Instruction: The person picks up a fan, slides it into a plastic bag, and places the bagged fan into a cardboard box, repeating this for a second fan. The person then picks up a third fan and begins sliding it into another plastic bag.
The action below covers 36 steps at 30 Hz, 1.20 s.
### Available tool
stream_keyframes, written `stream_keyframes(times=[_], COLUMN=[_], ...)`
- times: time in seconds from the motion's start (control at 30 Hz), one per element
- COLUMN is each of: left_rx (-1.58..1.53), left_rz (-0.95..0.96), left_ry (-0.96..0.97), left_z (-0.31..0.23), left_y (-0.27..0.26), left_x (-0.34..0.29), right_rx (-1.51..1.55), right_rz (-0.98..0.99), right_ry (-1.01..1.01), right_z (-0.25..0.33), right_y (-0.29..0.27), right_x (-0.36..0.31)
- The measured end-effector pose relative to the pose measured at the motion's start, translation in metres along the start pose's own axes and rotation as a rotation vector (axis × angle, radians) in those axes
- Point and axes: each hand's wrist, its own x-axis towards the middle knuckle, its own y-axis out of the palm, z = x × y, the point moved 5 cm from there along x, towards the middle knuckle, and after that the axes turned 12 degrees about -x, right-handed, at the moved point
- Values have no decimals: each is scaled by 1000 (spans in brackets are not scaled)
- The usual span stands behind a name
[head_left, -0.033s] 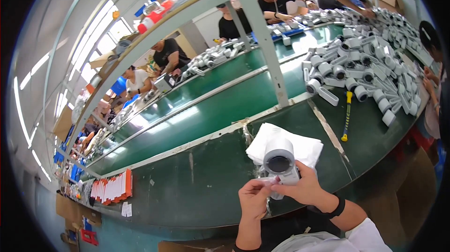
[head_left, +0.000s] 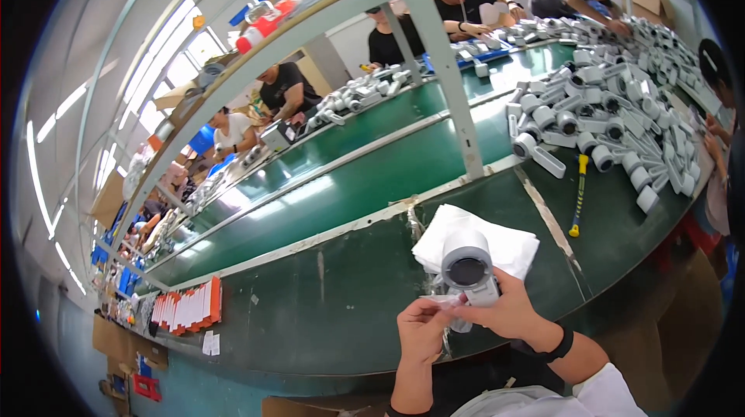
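Note:
My right hand (head_left: 508, 310) is wrapped round the flat arm of a white security camera housing (head_left: 466, 246). The housing has a round head with a grey rim and a dark disc facing me. Close against it, my left hand (head_left: 421, 332) pinches a thin piece of clear plastic film (head_left: 442, 301). The fingertips of both hands nearly meet there. Part of the film hangs below the housing, and the right palm hides some of the arm. Behind and beneath the housing lies a stack of thin white sheets (head_left: 508, 240) on the dark green bench (head_left: 349, 277).
A large heap of similar white housings (head_left: 613, 114) covers the bench's right side. Near it lies a yellow-handled tool (head_left: 579, 196). Orange-and-white boxes (head_left: 188, 307) stand at the left. A metal post (head_left: 458, 107) rises ahead, and several people work beyond the green conveyor (head_left: 357, 184).

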Motion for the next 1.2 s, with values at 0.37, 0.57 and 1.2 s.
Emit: stream_keyframes(times=[0.37,0.57,1.2], left_rx=[-261,-488,285], left_rz=[8,-84,-222], left_ry=[60,19,158], left_z=[-21,-28,-20], left_y=[-26,-21,10], left_x=[-4,-3,-4], right_rx=[53,144,-134], right_rz=[-137,-156,-112], right_ry=[65,69,-50], right_z=[-11,-15,-11], right_y=[11,19,6], right_x=[10,7,3])
